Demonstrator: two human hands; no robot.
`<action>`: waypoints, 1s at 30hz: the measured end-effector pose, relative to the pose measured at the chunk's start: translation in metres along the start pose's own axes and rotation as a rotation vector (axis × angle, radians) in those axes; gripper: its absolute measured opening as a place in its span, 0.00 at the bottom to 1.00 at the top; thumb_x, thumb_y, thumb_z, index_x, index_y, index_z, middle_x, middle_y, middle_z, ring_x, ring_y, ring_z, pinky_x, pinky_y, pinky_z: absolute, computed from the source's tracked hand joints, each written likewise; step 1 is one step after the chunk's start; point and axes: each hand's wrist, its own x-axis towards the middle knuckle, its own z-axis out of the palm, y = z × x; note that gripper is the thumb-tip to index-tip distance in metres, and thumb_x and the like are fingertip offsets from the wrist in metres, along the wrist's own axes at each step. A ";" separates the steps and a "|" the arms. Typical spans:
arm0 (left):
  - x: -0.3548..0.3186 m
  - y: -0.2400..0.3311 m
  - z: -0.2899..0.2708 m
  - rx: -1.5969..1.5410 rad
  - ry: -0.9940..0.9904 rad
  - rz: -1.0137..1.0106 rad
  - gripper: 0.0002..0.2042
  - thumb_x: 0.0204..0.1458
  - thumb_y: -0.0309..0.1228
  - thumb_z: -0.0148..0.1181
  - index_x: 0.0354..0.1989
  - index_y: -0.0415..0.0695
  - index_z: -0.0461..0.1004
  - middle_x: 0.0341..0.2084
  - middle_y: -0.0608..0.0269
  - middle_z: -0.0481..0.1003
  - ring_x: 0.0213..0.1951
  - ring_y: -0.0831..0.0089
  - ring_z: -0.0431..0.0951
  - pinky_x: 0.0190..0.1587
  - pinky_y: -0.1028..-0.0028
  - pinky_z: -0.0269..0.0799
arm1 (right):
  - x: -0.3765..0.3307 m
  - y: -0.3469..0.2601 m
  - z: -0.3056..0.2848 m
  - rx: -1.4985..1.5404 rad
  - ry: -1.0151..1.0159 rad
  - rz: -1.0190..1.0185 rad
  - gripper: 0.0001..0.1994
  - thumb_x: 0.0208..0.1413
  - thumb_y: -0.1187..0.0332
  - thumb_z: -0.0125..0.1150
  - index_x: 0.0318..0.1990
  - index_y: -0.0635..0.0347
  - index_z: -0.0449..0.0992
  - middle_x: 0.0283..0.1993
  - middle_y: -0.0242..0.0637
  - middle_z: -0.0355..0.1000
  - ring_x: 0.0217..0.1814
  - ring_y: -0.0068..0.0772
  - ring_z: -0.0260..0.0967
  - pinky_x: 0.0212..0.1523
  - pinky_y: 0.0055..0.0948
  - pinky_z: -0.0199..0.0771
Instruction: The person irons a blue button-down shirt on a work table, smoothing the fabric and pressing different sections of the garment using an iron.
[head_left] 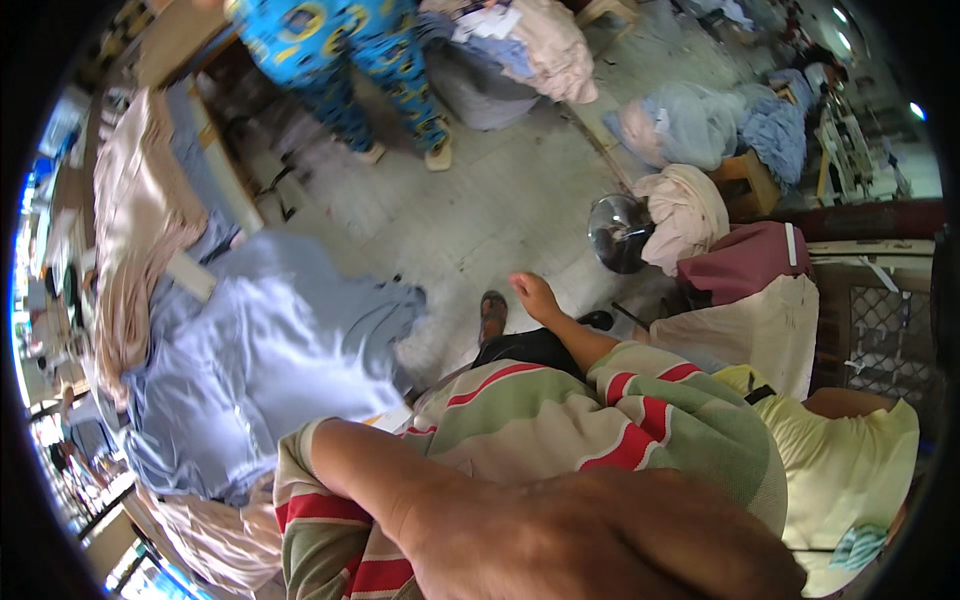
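My right hand (536, 296) hangs out in front of my striped shirt (560, 420), above the concrete floor (480, 200). It holds nothing and its fingers are loosely extended. Just to its left is my sandalled foot (492, 316). My left forearm (375, 480) leaves the striped sleeve and bends up toward the camera. My left hand (600, 545) fills the lower edge as a large blur, too close to show its fingers. A heap of light-blue cloth (260, 350) lies on the table to my left, apart from both hands.
Pink-beige cloth (140, 220) is piled along the left table. A person in blue patterned trousers (350, 60) stands at the far side. A person in a yellow shirt (850, 450) is close on my right. A shiny metal bowl (618, 232), cloth bundles (690, 120) and a wooden stool (750, 175) crowd the right.
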 end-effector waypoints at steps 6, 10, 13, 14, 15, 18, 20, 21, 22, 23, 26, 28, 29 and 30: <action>0.107 -0.071 0.012 -0.312 0.020 0.036 0.13 0.51 0.33 0.57 0.20 0.37 0.73 0.25 0.51 0.73 0.22 0.66 0.71 0.23 0.72 0.70 | -0.036 0.122 -0.122 -0.033 -0.115 0.498 0.08 0.51 0.67 0.54 0.38 0.57 0.73 0.35 0.42 0.73 0.38 0.39 0.71 0.39 0.33 0.70; 0.153 -0.110 0.001 -0.245 -0.014 -0.065 0.10 0.50 0.32 0.58 0.20 0.40 0.73 0.25 0.54 0.73 0.22 0.68 0.71 0.23 0.73 0.69 | -0.029 0.149 -0.158 0.013 0.058 0.598 0.11 0.52 0.64 0.53 0.39 0.58 0.73 0.35 0.43 0.73 0.39 0.40 0.71 0.41 0.34 0.69; 0.184 -0.126 -0.018 -0.153 -0.031 -0.104 0.08 0.49 0.31 0.59 0.21 0.42 0.73 0.25 0.56 0.73 0.22 0.69 0.70 0.24 0.74 0.69 | -0.025 0.153 -0.156 0.118 0.091 0.577 0.12 0.52 0.62 0.52 0.40 0.59 0.73 0.36 0.45 0.73 0.40 0.41 0.71 0.41 0.35 0.69; 0.194 -0.128 -0.020 -0.126 -0.041 -0.102 0.08 0.48 0.30 0.59 0.21 0.42 0.73 0.25 0.56 0.73 0.22 0.70 0.70 0.24 0.74 0.69 | -0.022 0.164 -0.154 0.212 -0.028 0.624 0.12 0.51 0.63 0.53 0.40 0.59 0.73 0.36 0.44 0.73 0.40 0.40 0.71 0.41 0.34 0.69; 0.206 -0.134 -0.027 -0.104 -0.048 -0.116 0.07 0.48 0.30 0.60 0.21 0.43 0.73 0.25 0.57 0.72 0.22 0.71 0.70 0.24 0.75 0.68 | -0.024 0.170 -0.151 0.319 -0.050 0.686 0.12 0.51 0.63 0.52 0.40 0.58 0.73 0.36 0.43 0.73 0.39 0.39 0.71 0.42 0.33 0.69; 0.239 -0.138 -0.042 0.012 -0.085 -0.096 0.06 0.47 0.29 0.61 0.21 0.45 0.72 0.25 0.59 0.72 0.22 0.72 0.70 0.24 0.75 0.68 | 0.008 0.158 -0.172 0.399 -0.001 0.735 0.11 0.52 0.64 0.52 0.39 0.58 0.73 0.36 0.43 0.73 0.39 0.38 0.71 0.42 0.32 0.69; 0.259 -0.123 -0.046 0.065 -0.122 -0.047 0.05 0.46 0.28 0.61 0.22 0.46 0.72 0.25 0.60 0.72 0.23 0.73 0.70 0.24 0.76 0.67 | 0.016 0.181 -0.188 0.199 0.117 0.492 0.11 0.53 0.63 0.51 0.39 0.59 0.73 0.37 0.43 0.73 0.40 0.40 0.71 0.43 0.33 0.69; 0.271 -0.127 -0.055 0.083 -0.148 -0.037 0.05 0.46 0.28 0.62 0.22 0.47 0.72 0.25 0.61 0.72 0.23 0.74 0.69 0.24 0.76 0.67 | 0.025 0.185 -0.192 0.125 0.108 0.549 0.12 0.53 0.63 0.50 0.39 0.60 0.73 0.39 0.45 0.73 0.43 0.44 0.70 0.45 0.35 0.68; 0.283 -0.127 -0.060 0.103 -0.183 -0.028 0.05 0.46 0.27 0.62 0.22 0.48 0.72 0.25 0.61 0.72 0.23 0.74 0.69 0.24 0.76 0.67 | 0.028 0.195 -0.194 0.115 0.187 0.543 0.14 0.55 0.61 0.48 0.39 0.62 0.73 0.42 0.47 0.72 0.45 0.47 0.69 0.46 0.36 0.67; 0.292 -0.118 -0.065 0.131 -0.199 0.013 0.05 0.45 0.27 0.62 0.22 0.48 0.72 0.25 0.62 0.72 0.23 0.75 0.69 0.24 0.76 0.66 | 0.038 0.205 -0.200 0.097 0.217 0.547 0.18 0.56 0.57 0.45 0.40 0.63 0.73 0.43 0.49 0.71 0.47 0.49 0.68 0.48 0.38 0.66; 0.324 -0.101 -0.089 -0.004 -0.277 0.114 0.06 0.44 0.26 0.63 0.22 0.50 0.72 0.26 0.64 0.71 0.23 0.77 0.69 0.25 0.77 0.66 | -0.031 0.291 -0.202 -0.103 0.398 0.693 0.22 0.54 0.50 0.46 0.42 0.61 0.73 0.43 0.51 0.71 0.48 0.51 0.67 0.48 0.40 0.65; 0.339 -0.106 -0.087 0.157 -0.272 0.213 0.06 0.43 0.25 0.64 0.23 0.52 0.72 0.26 0.65 0.71 0.23 0.78 0.69 0.25 0.78 0.65 | 0.050 0.256 -0.202 0.205 0.363 0.761 0.17 0.53 0.56 0.48 0.41 0.58 0.73 0.41 0.48 0.71 0.45 0.48 0.68 0.46 0.38 0.66; 0.352 -0.114 -0.086 0.151 -0.299 0.250 0.07 0.43 0.25 0.64 0.23 0.52 0.72 0.26 0.66 0.71 0.23 0.78 0.68 0.25 0.78 0.65 | 0.057 0.240 -0.211 0.205 0.351 0.775 0.16 0.52 0.58 0.48 0.41 0.58 0.73 0.41 0.47 0.71 0.44 0.46 0.68 0.46 0.38 0.66; 0.370 -0.128 -0.097 0.019 -0.404 0.329 0.08 0.43 0.24 0.64 0.24 0.54 0.72 0.26 0.67 0.71 0.24 0.79 0.68 0.25 0.78 0.64 | 0.064 0.234 -0.217 0.225 0.374 0.900 0.15 0.51 0.60 0.49 0.41 0.59 0.73 0.40 0.46 0.72 0.44 0.46 0.69 0.45 0.38 0.66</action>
